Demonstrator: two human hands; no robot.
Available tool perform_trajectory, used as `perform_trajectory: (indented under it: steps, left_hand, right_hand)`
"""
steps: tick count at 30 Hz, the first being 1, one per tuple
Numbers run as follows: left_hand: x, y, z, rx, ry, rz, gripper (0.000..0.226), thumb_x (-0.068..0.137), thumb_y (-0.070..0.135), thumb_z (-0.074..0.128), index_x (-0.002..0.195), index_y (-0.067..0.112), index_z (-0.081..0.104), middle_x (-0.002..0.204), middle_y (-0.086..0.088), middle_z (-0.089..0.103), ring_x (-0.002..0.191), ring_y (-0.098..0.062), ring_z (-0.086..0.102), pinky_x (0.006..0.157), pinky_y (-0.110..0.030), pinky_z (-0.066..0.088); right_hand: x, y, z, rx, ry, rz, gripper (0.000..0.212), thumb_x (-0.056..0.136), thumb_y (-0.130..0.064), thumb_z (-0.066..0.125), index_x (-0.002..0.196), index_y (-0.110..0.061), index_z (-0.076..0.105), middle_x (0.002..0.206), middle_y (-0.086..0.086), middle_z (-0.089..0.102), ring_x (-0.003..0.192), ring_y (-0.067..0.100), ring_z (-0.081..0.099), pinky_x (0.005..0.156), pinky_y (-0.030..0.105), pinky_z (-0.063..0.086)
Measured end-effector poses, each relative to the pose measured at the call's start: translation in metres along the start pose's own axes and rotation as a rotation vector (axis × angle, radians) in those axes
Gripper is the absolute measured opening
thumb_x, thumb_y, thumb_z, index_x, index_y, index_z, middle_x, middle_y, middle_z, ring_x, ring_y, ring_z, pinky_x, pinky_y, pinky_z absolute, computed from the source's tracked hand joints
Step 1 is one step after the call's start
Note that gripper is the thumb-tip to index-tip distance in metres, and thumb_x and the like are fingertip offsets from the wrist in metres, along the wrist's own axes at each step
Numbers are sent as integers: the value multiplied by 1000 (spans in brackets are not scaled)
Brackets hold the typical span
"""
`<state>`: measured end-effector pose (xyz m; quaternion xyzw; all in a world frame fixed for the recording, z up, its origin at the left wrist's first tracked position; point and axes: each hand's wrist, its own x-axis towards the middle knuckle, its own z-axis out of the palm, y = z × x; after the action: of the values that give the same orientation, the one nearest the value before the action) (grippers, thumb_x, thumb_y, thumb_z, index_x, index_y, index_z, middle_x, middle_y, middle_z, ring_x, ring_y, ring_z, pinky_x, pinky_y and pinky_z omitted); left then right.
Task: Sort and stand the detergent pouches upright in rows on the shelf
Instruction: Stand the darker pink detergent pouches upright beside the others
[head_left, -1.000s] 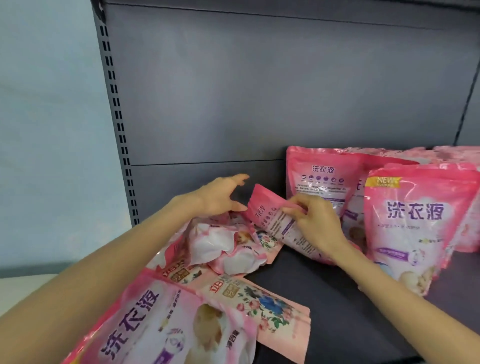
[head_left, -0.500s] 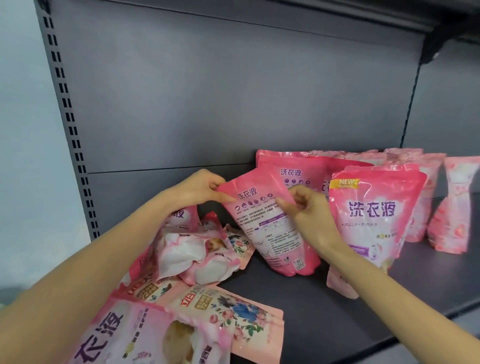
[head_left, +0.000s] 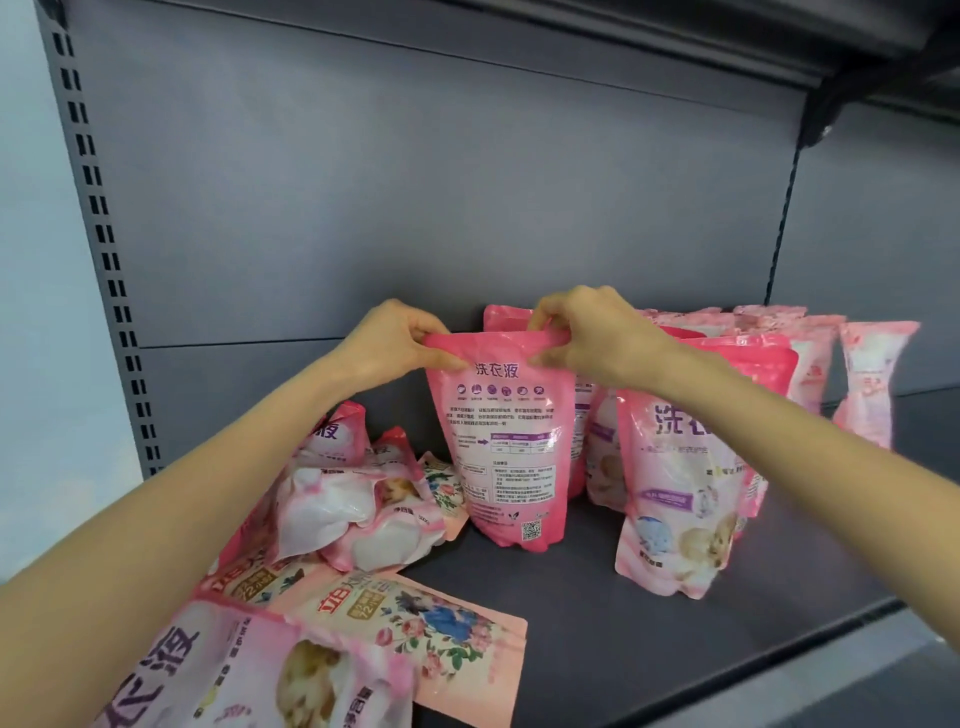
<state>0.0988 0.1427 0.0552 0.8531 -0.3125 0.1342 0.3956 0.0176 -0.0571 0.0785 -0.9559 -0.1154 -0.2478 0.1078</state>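
A pink detergent pouch (head_left: 509, 457) stands upright on the dark shelf (head_left: 623, 623), its printed back side facing me. My left hand (head_left: 395, 340) pinches its top left corner and my right hand (head_left: 592, 338) pinches its top right corner. Right of it, several pink pouches (head_left: 685, 483) stand upright in rows, with lighter pink ones (head_left: 872, 384) farther right. On the left, a loose heap of pouches (head_left: 358, 509) lies flat or tumbled, and floral pouches (head_left: 415, 634) lie near the shelf's front.
The grey back panel (head_left: 415, 208) rises behind the shelf, with a slotted upright post (head_left: 98, 234) at the left. An upper shelf and its bracket (head_left: 821, 119) hang over the top right. Bare shelf surface shows in front of the held pouch.
The pouch went from tilted in my hands to upright on the shelf. Both hands rose to its top edge, left hand now gripping the corner.
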Motion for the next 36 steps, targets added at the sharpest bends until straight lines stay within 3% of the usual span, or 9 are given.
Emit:
perform_trajectory:
  steps: [7, 10, 15, 19, 25, 27, 29, 31, 36]
  left_hand:
    - [7, 12, 11, 24, -74, 97, 7, 81, 15, 70, 86, 20, 68, 88, 3, 71, 84, -8, 67, 81, -21, 51]
    - [10, 19, 18, 46, -58, 137, 10, 82, 16, 69, 92, 17, 69, 89, 4, 70, 82, -3, 65, 74, -7, 48]
    - [14, 27, 30, 0, 13, 149, 22, 76, 17, 74, 98, 12, 71, 90, 4, 69, 76, 2, 62, 69, -2, 46]
    - [15, 27, 34, -16, -8, 146, 19, 80, 14, 71, 99, 12, 69, 93, 2, 69, 78, 0, 63, 75, -8, 49]
    - [9, 17, 36, 113, 15, 170, 19, 86, 22, 65, 103, 15, 67, 99, 2, 69, 90, -15, 65, 86, -37, 52]
    - [6, 19, 35, 135, 16, 185, 20, 86, 22, 64, 105, 17, 66, 101, 3, 68, 92, -15, 64, 86, -39, 52]
    - [4, 21, 32, 84, -29, 181, 23, 85, 17, 65, 108, 19, 64, 104, 5, 68, 94, -12, 64, 87, -32, 52]
    - [0, 21, 28, -11, -108, 136, 27, 83, 15, 68, 109, 20, 61, 104, 7, 67, 93, -6, 65, 85, -22, 52]
    - [-6, 18, 24, -110, -108, 13, 12, 76, 22, 74, 84, 20, 65, 82, 10, 73, 80, -3, 68, 75, -13, 47]
  right_hand:
    - [11, 23, -16, -113, -51, 63, 23, 75, -29, 77, 90, -22, 63, 83, -9, 55, 87, 14, 52, 74, 25, 36]
    - [15, 34, -19, -113, -76, 100, 25, 72, -29, 79, 91, -22, 65, 84, -9, 57, 88, 13, 54, 76, 24, 38]
    - [19, 47, -26, -112, -137, 145, 25, 68, -31, 81, 81, -26, 61, 73, -14, 56, 86, 15, 55, 85, 30, 47]
    - [20, 53, -26, -53, -162, 151, 20, 70, -30, 80, 73, -26, 61, 77, -6, 62, 85, 16, 58, 86, 30, 47]
    - [19, 51, -29, 0, -144, 148, 19, 83, -24, 68, 68, -34, 63, 71, -19, 60, 78, 10, 58, 87, 29, 50]
    - [18, 49, -28, 15, -142, 124, 12, 83, -26, 68, 73, -32, 65, 72, -20, 60, 80, 9, 57, 88, 30, 49]
    - [16, 47, -26, 30, -154, 100, 2, 83, -29, 69, 82, -27, 68, 74, -17, 62, 83, 10, 58, 88, 29, 48]
    - [15, 46, -25, 30, -158, 82, 10, 81, -31, 71, 85, -23, 70, 77, -10, 65, 83, 12, 59, 87, 30, 48]
    - [13, 44, -26, 61, -140, 52, 10, 76, -32, 75, 77, -23, 70, 66, -14, 62, 69, 8, 55, 83, 32, 49]
